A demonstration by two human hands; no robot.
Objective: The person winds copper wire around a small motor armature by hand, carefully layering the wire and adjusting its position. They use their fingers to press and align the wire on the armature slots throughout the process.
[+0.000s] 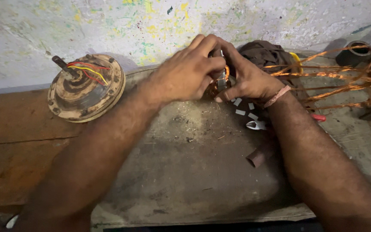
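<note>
Worn board (202, 172): nearest you, a grey, scuffed slab with grit and white dust; small parts could get lost in that debris.
Brown tube (258, 157): a short, dull cylinder lying just under your right forearm; a shift of that arm could roll it away.
Cut white slips (240, 112): small flat paper-like rectangles scattered just below your hands, beside a small pale metal tool (256, 125); a draught or sleeve would likely scatter them.
Left hand (185, 75): your fingers are curled closed over the small wound part (220, 81), covering most of it.
Right hand (247, 75): wrapped on the same part from the other side, fingertips meeting the left; your hands hide exactly how it is pinched.
Wound part: it sits between both hands, near the wall, showing copper turns and a bright metal edge; thin wire may nick or snap if you pull hard.
Loose copper wire (336, 81): shiny, springy strands fanning right; they could snag your wrist.
Round motor cover (86, 88): far left, well apart, dirty cast disc with red and yellow leads.
</note>
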